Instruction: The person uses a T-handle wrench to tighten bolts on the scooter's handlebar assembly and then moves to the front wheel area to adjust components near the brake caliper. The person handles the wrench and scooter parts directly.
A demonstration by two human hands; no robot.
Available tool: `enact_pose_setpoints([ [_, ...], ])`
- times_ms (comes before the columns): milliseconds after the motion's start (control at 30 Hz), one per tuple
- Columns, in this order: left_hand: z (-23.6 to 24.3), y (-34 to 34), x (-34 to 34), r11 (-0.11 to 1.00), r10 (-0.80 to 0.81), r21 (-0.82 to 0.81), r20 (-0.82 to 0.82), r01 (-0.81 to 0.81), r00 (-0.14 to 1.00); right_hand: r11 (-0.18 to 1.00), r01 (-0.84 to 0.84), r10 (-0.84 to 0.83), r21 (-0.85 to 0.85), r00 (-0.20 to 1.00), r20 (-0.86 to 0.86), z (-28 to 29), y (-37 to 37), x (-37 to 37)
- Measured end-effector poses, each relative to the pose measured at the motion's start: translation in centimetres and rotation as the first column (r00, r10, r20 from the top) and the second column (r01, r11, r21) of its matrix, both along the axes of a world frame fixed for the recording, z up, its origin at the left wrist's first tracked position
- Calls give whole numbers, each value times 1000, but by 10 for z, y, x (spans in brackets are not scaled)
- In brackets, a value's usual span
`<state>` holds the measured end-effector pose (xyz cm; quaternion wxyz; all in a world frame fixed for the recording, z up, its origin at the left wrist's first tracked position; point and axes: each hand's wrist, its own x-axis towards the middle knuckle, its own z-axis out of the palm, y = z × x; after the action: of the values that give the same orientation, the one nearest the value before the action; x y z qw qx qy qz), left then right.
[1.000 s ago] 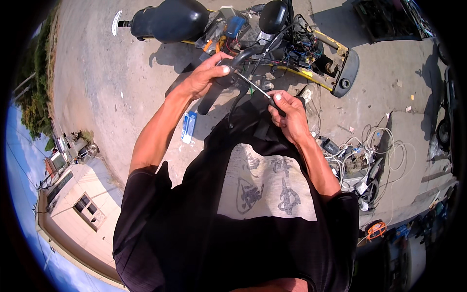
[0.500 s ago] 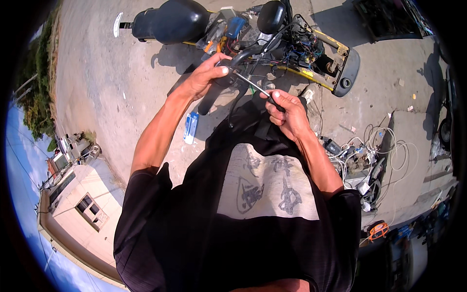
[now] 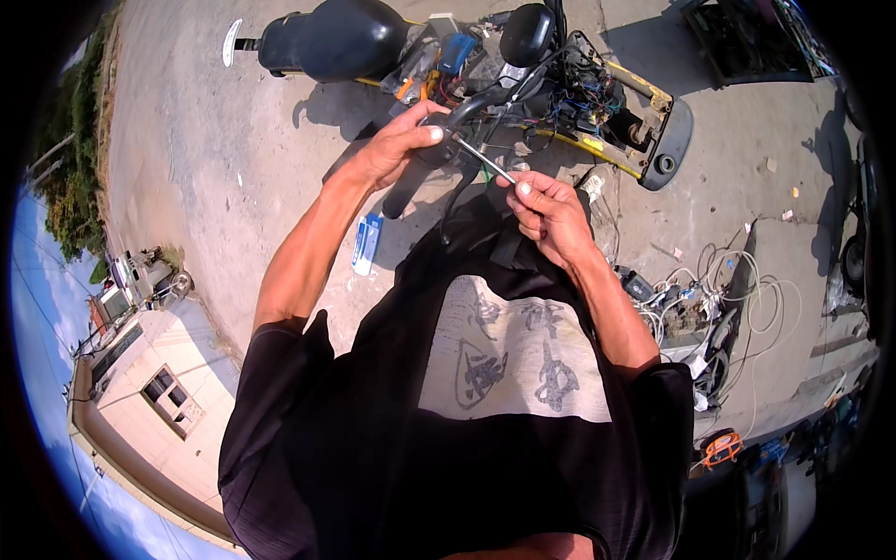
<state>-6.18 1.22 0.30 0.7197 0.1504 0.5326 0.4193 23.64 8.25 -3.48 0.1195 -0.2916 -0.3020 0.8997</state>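
Observation:
My left hand (image 3: pixel 397 149) is closed around a black control housing (image 3: pixel 431 149) on the curved handlebar (image 3: pixel 481 101), with the black grip hanging below it. My right hand (image 3: pixel 549 215) grips a screwdriver (image 3: pixel 485 158), its metal shaft angled up-left so the tip meets the housing. Black cables run beside both hands. Beyond them stands a partly stripped scooter with a black seat (image 3: pixel 345 37), exposed wiring (image 3: pixel 583 93) and a yellow frame (image 3: pixel 635 78).
A blue-and-white packet (image 3: pixel 366 243) lies on the concrete ground (image 3: pixel 205 149) left of me. Tangled white cables (image 3: pixel 747 289), an orange reel (image 3: pixel 721 448) and dark machinery (image 3: pixel 747 37) sit to the right. A pale building (image 3: pixel 159 373) and parked vehicle (image 3: pixel 140 280) are at left.
My right hand and the screwdriver have shifted slightly up and left, with the fingers turned a little on the handle. My left hand stays on the housing.

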Motion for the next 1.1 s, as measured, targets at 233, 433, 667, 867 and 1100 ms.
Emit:
enact_pose_setpoints([
  [233, 7, 3, 4, 1000, -12, -5, -42, 12, 999, 179, -322, -170, 930, 921, 351, 28, -7, -14],
  [433, 3, 5, 3, 1000, -4, -1, -32, 4, 999, 996, -40, 50, -86, 991, 127, 19, 9, -14],
  [667, -1, 0, 4, 1000, 5, 16, -48, -4, 999, 246, -76, -233, 966, 963, 135, 19, -2, -15],
  [867, -4, 2, 3, 998, 8, 60, -62, -4, 998, 817, -53, -83, 574, 975, 208, 15, 0, -21],
  [1100, 4, 4, 3, 1000, -19, -10, -61, 19, 998, 751, -83, -131, 655, 954, 270, 21, -1, -24],
])
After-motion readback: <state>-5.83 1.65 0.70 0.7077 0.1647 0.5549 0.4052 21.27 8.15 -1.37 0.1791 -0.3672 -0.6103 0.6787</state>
